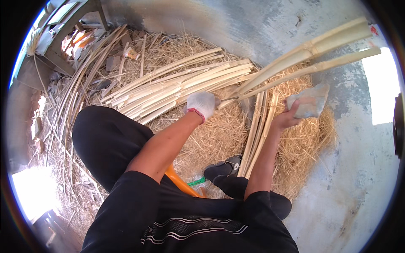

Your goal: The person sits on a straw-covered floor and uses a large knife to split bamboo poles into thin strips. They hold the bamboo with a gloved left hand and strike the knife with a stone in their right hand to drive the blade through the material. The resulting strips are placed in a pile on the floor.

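At the split of a long bamboo piece [314,51], my left hand [201,105] is closed in a white glove with a red cuff. A thin dark blade [230,98], like a knife's, runs from its fingers to the split; the handle is hidden in the grip. Two bamboo lengths spread from there to the upper right. Further right, my bare right hand [288,117] grips a pale, flat, stained piece [311,102] that looks like a cloth pad. It is held below the bamboo, apart from it in this view.
Split bamboo strips [168,90] lie piled ahead of me on shavings [211,141]. Several strips [255,135] lean by my shoe [221,168]. Long thin strips [76,101] lie left, near a wooden frame [69,31]. A grey wall [358,168] bounds the right. Under me is an orange seat [181,183].
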A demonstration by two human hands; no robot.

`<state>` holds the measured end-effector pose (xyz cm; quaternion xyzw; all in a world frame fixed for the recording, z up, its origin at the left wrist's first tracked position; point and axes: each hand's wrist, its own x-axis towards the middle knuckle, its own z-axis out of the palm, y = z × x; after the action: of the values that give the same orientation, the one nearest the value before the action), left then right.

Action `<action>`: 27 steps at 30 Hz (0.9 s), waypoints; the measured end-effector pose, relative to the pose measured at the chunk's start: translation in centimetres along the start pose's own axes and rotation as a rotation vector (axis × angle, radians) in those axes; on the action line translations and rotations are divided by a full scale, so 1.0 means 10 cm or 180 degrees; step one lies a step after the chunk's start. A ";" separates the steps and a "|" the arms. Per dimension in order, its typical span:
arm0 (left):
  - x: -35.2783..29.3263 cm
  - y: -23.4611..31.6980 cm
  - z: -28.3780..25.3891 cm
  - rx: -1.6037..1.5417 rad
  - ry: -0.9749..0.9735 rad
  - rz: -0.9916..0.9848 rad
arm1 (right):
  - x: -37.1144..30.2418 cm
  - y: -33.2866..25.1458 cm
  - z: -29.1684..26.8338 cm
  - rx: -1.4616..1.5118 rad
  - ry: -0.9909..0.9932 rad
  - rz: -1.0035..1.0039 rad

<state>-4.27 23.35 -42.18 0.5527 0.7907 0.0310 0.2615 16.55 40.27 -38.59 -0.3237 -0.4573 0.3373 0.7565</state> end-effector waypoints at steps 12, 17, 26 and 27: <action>0.17 0.06 0.08 -0.0194 0.0191 0.0054 | -0.83 0.24 -0.93 -0.1002 -0.0883 0.2495; 0.18 -0.05 0.21 -0.0468 0.0029 0.0068 | -0.12 0.07 -0.36 -0.0569 -0.0840 0.0089; 0.46 -0.27 0.54 0.0074 0.0013 0.0032 | -0.43 1.44 -0.82 -0.2046 -0.2462 0.3328; 0.46 -0.37 0.67 -0.0008 0.0108 0.0015 | -0.42 1.31 -0.72 -0.1535 -0.2352 0.3459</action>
<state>-5.61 24.40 -50.91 0.5536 0.7937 0.0420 0.2486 18.82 42.95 -53.69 -0.5294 -0.5200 0.6449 0.1827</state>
